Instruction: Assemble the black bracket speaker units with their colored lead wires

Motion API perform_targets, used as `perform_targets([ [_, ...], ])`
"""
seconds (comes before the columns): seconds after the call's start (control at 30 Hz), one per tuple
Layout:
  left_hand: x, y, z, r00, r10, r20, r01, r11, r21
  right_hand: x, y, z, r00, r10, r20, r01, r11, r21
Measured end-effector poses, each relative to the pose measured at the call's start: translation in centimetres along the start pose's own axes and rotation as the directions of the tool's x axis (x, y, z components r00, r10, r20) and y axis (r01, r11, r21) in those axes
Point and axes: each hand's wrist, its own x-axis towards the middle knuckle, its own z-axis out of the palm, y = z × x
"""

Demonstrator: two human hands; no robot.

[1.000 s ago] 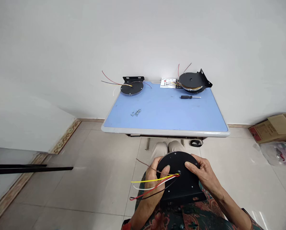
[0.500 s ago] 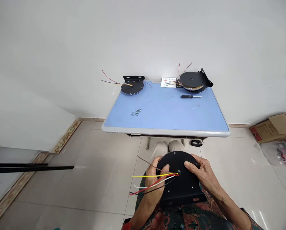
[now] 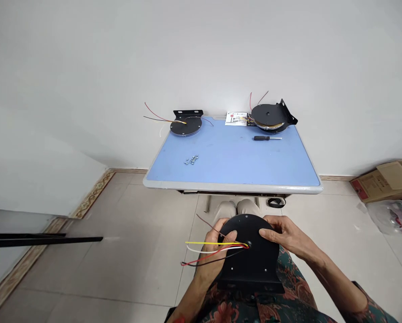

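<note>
Above my lap, both hands grip a round black metal plate (image 3: 248,260) with a bent flange along its near edge. Yellow, white, red, black and brown wires (image 3: 201,242) come out of its centre hole and stretch left. My left hand (image 3: 217,251) is closed on the left rim, thumb on the face beside the wires. On the upper right rim, my right hand (image 3: 283,233) is closed with its thumb pressed on the face. Fingers beneath the plate are hidden.
On the blue table (image 3: 227,166) lie several small screws (image 3: 191,160), a screwdriver (image 3: 267,138), a printed card (image 3: 235,119), a black disc with wires (image 3: 186,127) and a stacked disc assembly (image 3: 268,115). A cardboard box (image 3: 382,181) and a clear plastic bag (image 3: 396,217) sit right.
The plate has turned slightly in my hands, its flanged edge swinging a little left. My right hand has shifted slightly along the rim. The view has tilted a little.
</note>
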Motion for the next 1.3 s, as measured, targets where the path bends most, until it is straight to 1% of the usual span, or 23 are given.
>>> perform_targets([
  [0.1, 0.7, 1.2, -0.5, 0.997, 0.041, 0.061, -0.044, 0.998, 0.047, 0.8, -1.4, -1.0, 0.996, -0.014, 0.093, 0.024, 0.994, -0.107],
  [0.2, 1.0, 2.0, -1.1, 0.995, 0.080, 0.055, -0.088, 0.985, 0.149, 1.7, -2.3, -1.1, 0.987, -0.039, 0.153, 0.068, 0.980, -0.189],
  [0.3, 0.9, 2.4, -1.6, 0.997, 0.066, 0.035, -0.072, 0.978, 0.194, 2.2, -2.4, -0.6, 0.985, -0.089, 0.145, 0.120, 0.968, -0.221],
  [0.4, 0.7, 2.2, -2.1, 0.998, 0.060, 0.033, -0.065, 0.979, 0.192, 2.4, -2.1, 0.1, 0.988, -0.099, 0.115, 0.120, 0.974, -0.193],
  [0.53, 0.6, 1.5, -2.7, 0.997, 0.037, 0.063, -0.043, 0.994, 0.104, 2.4, -1.7, 0.7, 0.989, -0.079, 0.121, 0.093, 0.988, -0.121],
  [0.6, 0.6, 1.2, -3.0, 0.996, 0.049, 0.070, -0.052, 0.998, 0.039, 2.5, -1.8, 1.0, 0.986, -0.085, 0.141, 0.101, 0.988, -0.113],
  [0.7, 0.4, 1.3, -3.4, 0.994, 0.072, 0.078, -0.068, 0.996, -0.054, 3.1, -2.2, 1.3, 0.980, -0.087, 0.178, 0.109, 0.987, -0.119],
  [0.77, 0.4, 1.7, -3.6, 0.995, 0.062, 0.082, -0.054, 0.993, -0.105, 3.8, -2.5, 1.4, 0.974, -0.078, 0.211, 0.105, 0.987, -0.119],
  [0.83, 0.6, 2.2, -3.8, 0.995, 0.056, 0.087, -0.044, 0.991, -0.125, 4.5, -2.9, 1.5, 0.965, -0.073, 0.252, 0.107, 0.987, -0.123],
  [0.93, 1.1, 2.4, -4.1, 0.991, 0.094, 0.095, -0.084, 0.991, -0.103, 5.5, -3.5, 1.7, 0.950, -0.062, 0.306, 0.110, 0.984, -0.143],
  [1.0, 1.4, 2.2, -4.2, 0.992, 0.103, 0.078, -0.093, 0.988, -0.119, 6.1, -4.0, 2.0, 0.944, -0.051, 0.326, 0.105, 0.983, -0.151],
  [1.17, 1.5, 1.4, -4.4, 0.994, 0.106, -0.022, -0.108, 0.961, -0.254, 7.6, -5.2, 2.8, 0.932, -0.007, 0.362, 0.082, 0.978, -0.193],
  [1.23, 1.5, 1.2, -4.7, 0.994, 0.104, -0.039, -0.111, 0.950, -0.291, 8.2, -5.7, 3.2, 0.926, 0.016, 0.378, 0.071, 0.974, -0.216],
  [1.3, 1.4, 1.1, -5.1, 0.994, 0.097, -0.059, -0.111, 0.936, -0.333, 9.0, -6.4, 3.5, 0.913, 0.026, 0.406, 0.086, 0.963, -0.255],
])
